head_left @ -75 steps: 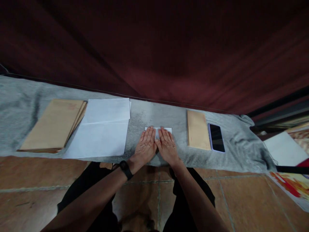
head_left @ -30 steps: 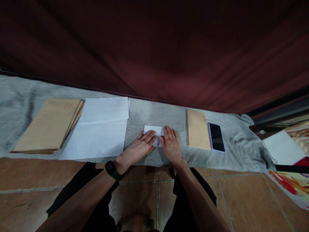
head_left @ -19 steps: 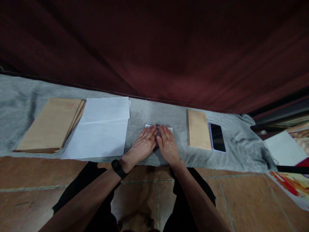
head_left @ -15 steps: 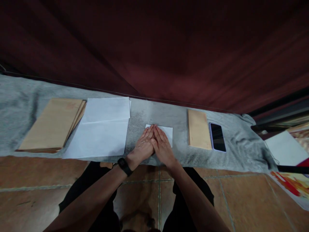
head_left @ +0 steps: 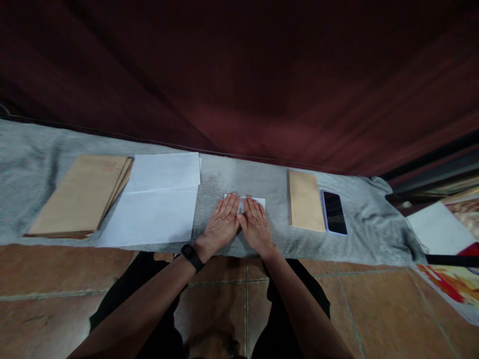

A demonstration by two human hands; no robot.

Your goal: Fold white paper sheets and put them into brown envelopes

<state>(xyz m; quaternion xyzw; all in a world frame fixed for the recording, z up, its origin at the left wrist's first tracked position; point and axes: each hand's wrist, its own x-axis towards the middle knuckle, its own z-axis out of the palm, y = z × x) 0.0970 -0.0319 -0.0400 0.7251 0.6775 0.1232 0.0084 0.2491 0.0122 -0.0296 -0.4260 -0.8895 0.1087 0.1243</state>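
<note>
A small white piece of paper, seemingly folded, lies on the grey cloth before me, mostly hidden under my hands. My left hand rests flat on its left part, fingers stretched forward; a black band circles that wrist. On the right part my right hand also lies flat, fingers straight, its thumb near the left hand. A narrow gap between the fingers shows some of the paper. Left of my hands are large white sheets with a crease across them.
Brown envelopes lie stacked at the far left. Right of my hands are a smaller brown envelope stack and a phone. A dark red curtain hangs behind the cloth. Papers stand at the far right.
My fingers, together at the paper's middle before, are now farther apart. The right hand has slid right over the paper. The whole view has shifted slightly.
</note>
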